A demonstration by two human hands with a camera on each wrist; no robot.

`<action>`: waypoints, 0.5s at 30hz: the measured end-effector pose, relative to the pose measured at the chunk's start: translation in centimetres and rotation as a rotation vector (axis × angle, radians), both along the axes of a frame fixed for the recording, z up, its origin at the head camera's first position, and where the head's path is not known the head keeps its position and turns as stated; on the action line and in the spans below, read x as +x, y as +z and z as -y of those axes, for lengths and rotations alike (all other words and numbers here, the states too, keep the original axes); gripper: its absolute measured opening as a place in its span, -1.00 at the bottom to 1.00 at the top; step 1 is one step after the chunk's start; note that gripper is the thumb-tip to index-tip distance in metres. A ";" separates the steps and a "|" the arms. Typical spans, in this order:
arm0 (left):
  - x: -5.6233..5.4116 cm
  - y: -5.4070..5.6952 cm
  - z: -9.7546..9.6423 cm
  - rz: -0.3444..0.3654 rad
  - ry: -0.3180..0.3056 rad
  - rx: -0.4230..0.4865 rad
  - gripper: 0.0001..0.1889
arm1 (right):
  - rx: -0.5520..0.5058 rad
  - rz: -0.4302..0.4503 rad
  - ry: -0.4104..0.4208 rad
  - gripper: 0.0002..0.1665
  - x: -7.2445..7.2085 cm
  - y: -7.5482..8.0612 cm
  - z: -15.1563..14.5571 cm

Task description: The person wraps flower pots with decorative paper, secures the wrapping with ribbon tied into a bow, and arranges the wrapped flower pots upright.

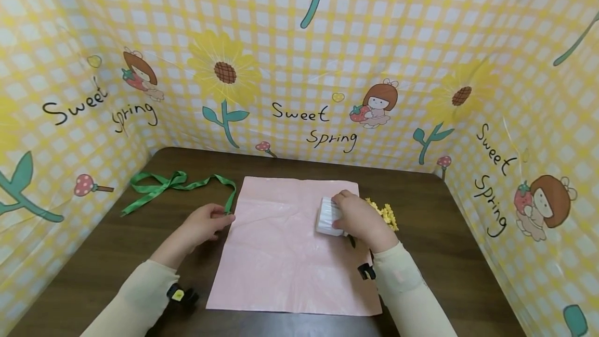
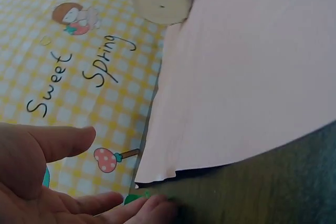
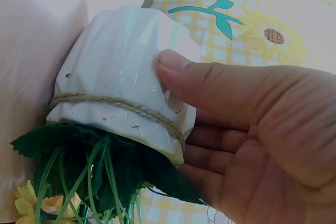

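Observation:
My right hand (image 1: 362, 217) grips a white ribbed flowerpot (image 1: 329, 217), tipped on its side over the right part of a pink paper sheet (image 1: 281, 259). In the right wrist view, thumb and fingers lie round the pot, which has twine (image 3: 118, 106) tied near its rim. Green leaves (image 3: 105, 166) and yellow flowers (image 1: 387, 216) stick out of the rim, partly hidden by the hand in the head view. My left hand (image 1: 206, 225) is at the sheet's left edge, thumb apart from the fingers, with the end of a green ribbon (image 1: 194, 183) right by its fingertips.
The ribbon, tied in a loop at its far end, trails over the back left of the dark wooden table (image 1: 112, 259). A yellow checked cloth (image 1: 290, 56) with printed flowers hangs behind and along both sides. A dark strap (image 1: 182, 295) sits at the left wrist.

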State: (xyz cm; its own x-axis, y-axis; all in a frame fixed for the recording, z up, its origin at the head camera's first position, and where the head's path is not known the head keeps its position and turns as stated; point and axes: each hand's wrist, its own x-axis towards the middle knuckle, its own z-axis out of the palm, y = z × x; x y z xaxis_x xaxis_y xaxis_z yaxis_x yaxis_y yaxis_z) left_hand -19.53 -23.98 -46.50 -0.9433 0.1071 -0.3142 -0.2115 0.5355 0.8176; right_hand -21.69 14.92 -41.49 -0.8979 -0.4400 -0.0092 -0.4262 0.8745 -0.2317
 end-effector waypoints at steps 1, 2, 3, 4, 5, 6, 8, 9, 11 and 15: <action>0.2 0.0 0.1 0.035 0.003 0.052 -0.23 | 0.000 0.001 0.000 -0.30 0.0 0.0 0.0; 0.3 0.0 0.1 0.063 0.007 0.090 -0.23 | 0.000 0.002 -0.001 -0.30 0.0 0.1 0.0; 0.5 0.0 0.1 0.087 0.015 0.121 -0.24 | -0.001 0.002 -0.001 -0.29 0.1 0.1 0.1; 0.6 0.0 0.1 0.106 0.020 0.146 -0.24 | -0.003 0.004 -0.002 -0.29 0.1 0.2 0.1; 0.6 -0.1 0.0 0.120 0.025 0.168 -0.25 | -0.003 0.005 -0.003 -0.29 0.1 0.2 0.1; 0.6 -0.3 0.0 0.131 0.028 0.185 -0.25 | -0.002 0.007 -0.004 -0.29 0.2 0.3 0.2; 0.6 -0.5 -0.1 0.144 0.046 0.205 -0.24 | -0.001 0.006 -0.005 -0.29 0.2 0.3 0.1; 0.5 -0.7 -0.1 0.148 0.050 0.207 -0.25 | -0.001 0.006 -0.006 -0.29 0.3 0.3 0.1; 0.3 -1.0 0.0 0.148 0.057 0.198 -0.31 | -0.001 0.006 -0.008 -0.29 0.3 0.2 0.1; -0.1 -1.8 0.0 0.128 0.070 0.168 -0.56 | -0.025 -0.003 -0.004 -0.20 0.0 -0.3 0.0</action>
